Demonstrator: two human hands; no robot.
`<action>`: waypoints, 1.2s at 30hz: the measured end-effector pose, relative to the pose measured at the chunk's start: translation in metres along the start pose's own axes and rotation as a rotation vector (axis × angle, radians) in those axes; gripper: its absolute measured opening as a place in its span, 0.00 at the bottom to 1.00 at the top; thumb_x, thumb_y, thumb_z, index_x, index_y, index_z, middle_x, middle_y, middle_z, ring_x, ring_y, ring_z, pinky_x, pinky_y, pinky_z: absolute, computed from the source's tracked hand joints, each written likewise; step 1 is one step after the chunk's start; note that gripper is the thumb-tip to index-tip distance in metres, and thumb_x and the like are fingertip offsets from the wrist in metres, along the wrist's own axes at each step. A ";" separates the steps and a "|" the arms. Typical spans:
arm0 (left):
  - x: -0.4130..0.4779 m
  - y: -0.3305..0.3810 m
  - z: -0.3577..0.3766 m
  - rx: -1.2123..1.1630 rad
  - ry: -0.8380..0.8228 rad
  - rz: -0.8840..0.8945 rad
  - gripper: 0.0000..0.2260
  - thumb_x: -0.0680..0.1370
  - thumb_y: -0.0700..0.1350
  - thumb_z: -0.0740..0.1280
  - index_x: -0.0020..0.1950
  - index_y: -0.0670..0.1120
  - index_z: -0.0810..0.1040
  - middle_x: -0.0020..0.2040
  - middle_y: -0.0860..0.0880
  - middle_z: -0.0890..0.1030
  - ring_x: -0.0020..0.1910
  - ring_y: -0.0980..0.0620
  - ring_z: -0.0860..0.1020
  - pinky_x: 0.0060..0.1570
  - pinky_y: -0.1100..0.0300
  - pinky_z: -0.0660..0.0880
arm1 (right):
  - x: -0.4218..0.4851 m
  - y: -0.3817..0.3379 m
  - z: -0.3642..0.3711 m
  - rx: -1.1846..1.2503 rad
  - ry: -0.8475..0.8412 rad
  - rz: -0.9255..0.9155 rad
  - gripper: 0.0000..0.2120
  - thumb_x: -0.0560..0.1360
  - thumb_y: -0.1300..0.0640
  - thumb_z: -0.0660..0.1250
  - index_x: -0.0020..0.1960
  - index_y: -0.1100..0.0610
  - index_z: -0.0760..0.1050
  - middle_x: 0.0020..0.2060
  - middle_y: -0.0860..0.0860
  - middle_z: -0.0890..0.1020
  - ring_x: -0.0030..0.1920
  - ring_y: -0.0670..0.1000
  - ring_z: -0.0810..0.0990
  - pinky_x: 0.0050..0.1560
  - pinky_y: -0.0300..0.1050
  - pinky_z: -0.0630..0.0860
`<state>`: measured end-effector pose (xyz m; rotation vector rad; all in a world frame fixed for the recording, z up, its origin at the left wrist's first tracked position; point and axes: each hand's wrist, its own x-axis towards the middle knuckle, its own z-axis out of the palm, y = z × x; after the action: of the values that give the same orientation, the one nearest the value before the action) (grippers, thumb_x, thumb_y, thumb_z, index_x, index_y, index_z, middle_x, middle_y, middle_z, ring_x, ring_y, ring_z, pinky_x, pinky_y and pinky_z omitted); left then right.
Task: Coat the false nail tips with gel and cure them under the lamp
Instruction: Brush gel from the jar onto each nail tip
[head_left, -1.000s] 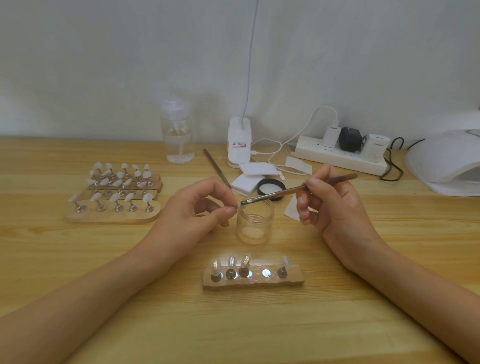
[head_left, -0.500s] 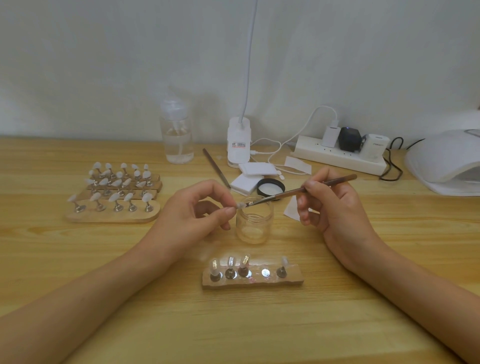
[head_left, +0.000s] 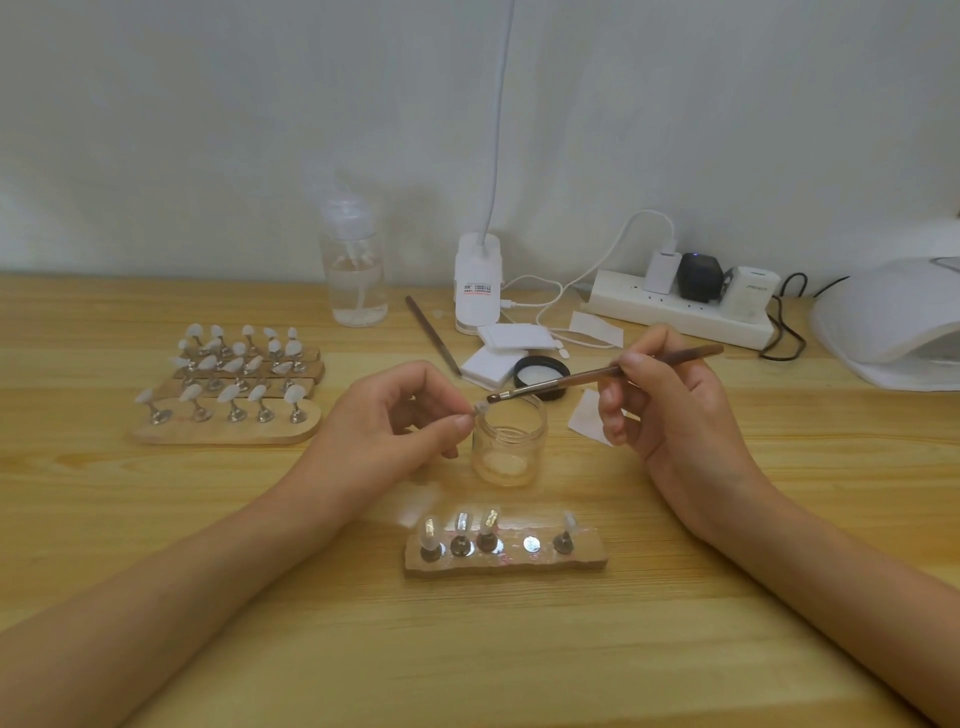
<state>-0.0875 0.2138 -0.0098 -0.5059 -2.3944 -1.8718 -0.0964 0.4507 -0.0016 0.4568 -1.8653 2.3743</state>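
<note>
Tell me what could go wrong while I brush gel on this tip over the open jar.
The nail tip, only pinched in the fingers of your left hand, could slip into the open jar. The brush in your right hand could smear gel onto those fingers. Either wrist could bump the glossy tips on the front holder.

Head-worn view, forward and down — near table (head_left: 519, 649)

curing lamp (head_left: 891, 317) cut off right, nail tip (head_left: 481, 409) barely discernible
</note>
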 end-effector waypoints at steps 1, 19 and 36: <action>0.000 0.000 0.000 -0.001 -0.001 0.000 0.08 0.75 0.40 0.73 0.40 0.51 0.81 0.36 0.53 0.82 0.36 0.56 0.81 0.35 0.63 0.76 | 0.000 0.000 0.000 -0.008 -0.020 -0.006 0.09 0.78 0.57 0.65 0.38 0.50 0.74 0.30 0.50 0.77 0.31 0.47 0.76 0.30 0.38 0.74; 0.002 -0.003 0.001 -0.029 -0.017 -0.001 0.03 0.69 0.49 0.72 0.40 0.53 0.81 0.35 0.53 0.82 0.36 0.56 0.81 0.36 0.63 0.76 | 0.000 0.003 -0.001 -0.068 0.043 0.010 0.11 0.80 0.62 0.62 0.39 0.54 0.71 0.29 0.51 0.77 0.30 0.47 0.75 0.29 0.38 0.73; 0.002 -0.005 0.001 -0.043 -0.009 0.005 0.02 0.70 0.49 0.72 0.39 0.53 0.81 0.36 0.53 0.81 0.36 0.57 0.80 0.37 0.62 0.75 | 0.000 0.003 -0.001 -0.034 0.048 -0.004 0.12 0.81 0.63 0.60 0.39 0.54 0.72 0.29 0.51 0.77 0.30 0.47 0.76 0.30 0.38 0.74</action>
<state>-0.0907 0.2141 -0.0138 -0.5236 -2.3605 -1.9269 -0.0977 0.4513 -0.0048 0.3963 -1.8801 2.3255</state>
